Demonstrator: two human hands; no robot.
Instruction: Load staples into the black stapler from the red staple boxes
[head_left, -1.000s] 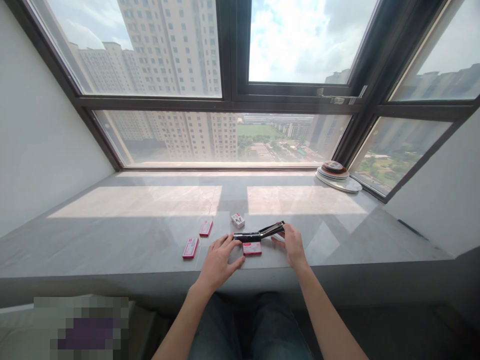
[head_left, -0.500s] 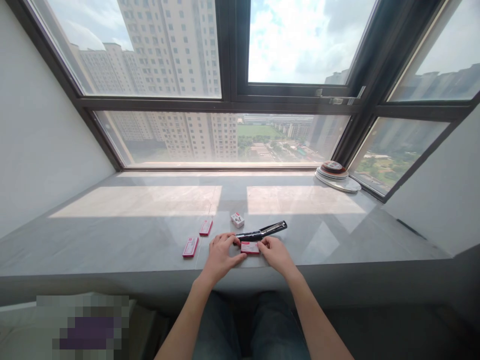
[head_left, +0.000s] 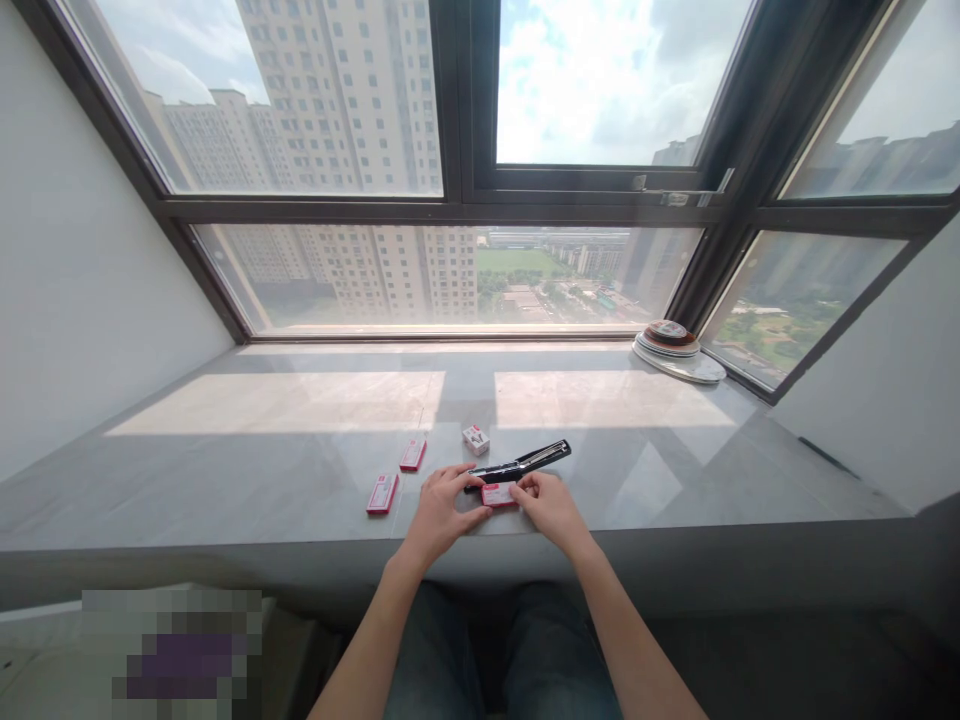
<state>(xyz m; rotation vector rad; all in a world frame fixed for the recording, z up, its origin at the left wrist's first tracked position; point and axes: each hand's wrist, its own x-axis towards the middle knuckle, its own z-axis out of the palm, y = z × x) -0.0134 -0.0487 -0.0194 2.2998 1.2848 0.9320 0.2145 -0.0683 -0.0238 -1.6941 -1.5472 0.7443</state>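
Between my hands lies a small red-and-white staple box, close to the front edge of the sill. My left hand grips its left end, thumb at the near side and fingers at the far side. The fingertips of my right hand are pinched at its right end. Just behind the box an opened black stapler lies slanting, its left end partly covered by my left fingers. A white box with a dark picture sits beyond the stapler.
Two more red-and-white boxes, one nearer and one farther, lie left of my hands on the grey marble sill. A stack of plates or lids stands in the far right corner by the window frame.
My right fingertips have shifted slightly left over the box's right end. The stapler sits slightly further left. My left hand keeps its hold.
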